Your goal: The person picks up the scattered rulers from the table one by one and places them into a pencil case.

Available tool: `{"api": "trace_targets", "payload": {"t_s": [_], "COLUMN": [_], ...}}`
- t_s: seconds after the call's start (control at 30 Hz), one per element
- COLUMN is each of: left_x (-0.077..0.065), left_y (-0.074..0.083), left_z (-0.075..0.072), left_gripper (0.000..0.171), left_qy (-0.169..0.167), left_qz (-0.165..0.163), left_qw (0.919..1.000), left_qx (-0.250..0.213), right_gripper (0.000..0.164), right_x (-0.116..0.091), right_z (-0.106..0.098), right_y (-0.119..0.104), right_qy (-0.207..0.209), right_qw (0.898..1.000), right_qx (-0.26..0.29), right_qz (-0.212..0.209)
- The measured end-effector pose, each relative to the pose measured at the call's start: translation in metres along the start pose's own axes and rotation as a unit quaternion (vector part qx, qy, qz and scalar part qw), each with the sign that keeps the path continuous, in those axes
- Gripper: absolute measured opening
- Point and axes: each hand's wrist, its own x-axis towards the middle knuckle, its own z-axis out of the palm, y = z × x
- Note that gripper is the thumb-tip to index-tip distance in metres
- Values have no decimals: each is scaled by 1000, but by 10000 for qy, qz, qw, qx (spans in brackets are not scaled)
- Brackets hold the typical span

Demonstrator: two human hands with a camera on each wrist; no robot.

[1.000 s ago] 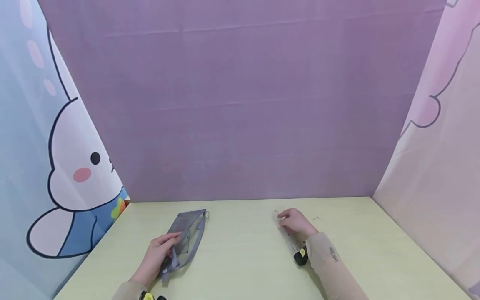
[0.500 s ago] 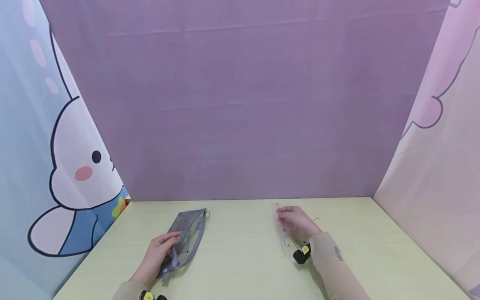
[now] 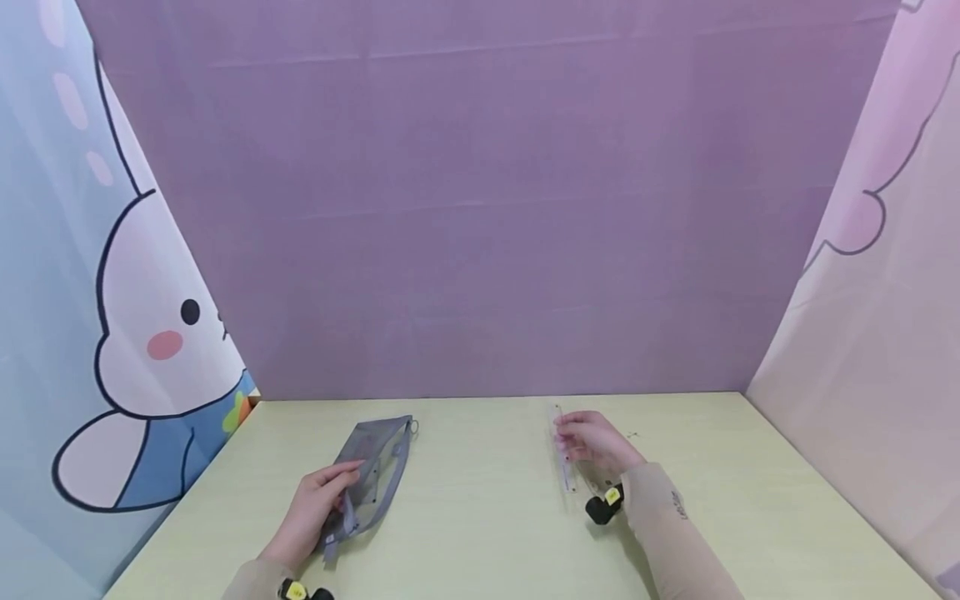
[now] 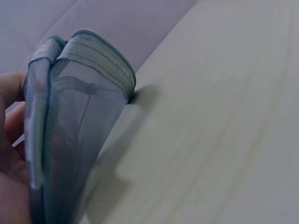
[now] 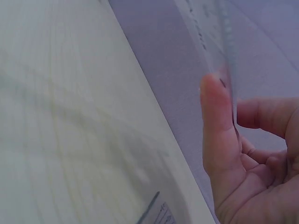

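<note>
Gripping a grey mesh zip pouch with the left hand, fingers bent against its outer side. Stretching from beside the left wrist to beyond the fingertips, with a fabric tab at the wrist end and a small ring at the far end; rim parted along the zip teeth. Cannot tell whether resting on the pale tabletop or held just over it.

Pinching a clear ruler-like plastic strip between thumb and fingertips of the right hand, well to the right of the pouch and turned nearly edge-on to the right wrist view. Printed with dark marks, too blurred to read. Seen below the right thumb: clear piece with fine dark lines, too cropped to identify.

Dressed in a beige right sleeve with dark lettering behind the wrist, too small to read. Facing a purple cloth beyond both hands, with a cartoon-printed cloth to the left of the left hand.
</note>
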Motion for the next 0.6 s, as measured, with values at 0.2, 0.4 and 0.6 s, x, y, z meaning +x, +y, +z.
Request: {"api": "trace_targets", "payload": {"t_s": [0.2, 0.4, 0.6], "left_x": [1, -1, -2], "left_y": [0, 4, 5], "left_z": [-1, -1, 1], "left_gripper": [39, 39, 39], "left_qy": [-33, -30, 24], "left_qz": [-53, -25, -46], "left_qw": [10000, 10000, 9999], "left_qx": [4, -43, -100], "right_gripper": [41, 43, 45], "right_x": [-2, -3, -2], "right_z": [-2, -2, 2], "right_y": [1, 5, 9], "right_qy": [-149, -336, -342], "right_qw": [9986, 9944, 9947], "right_qx": [505, 984, 951], "right_qz": [-94, -213, -192]}}
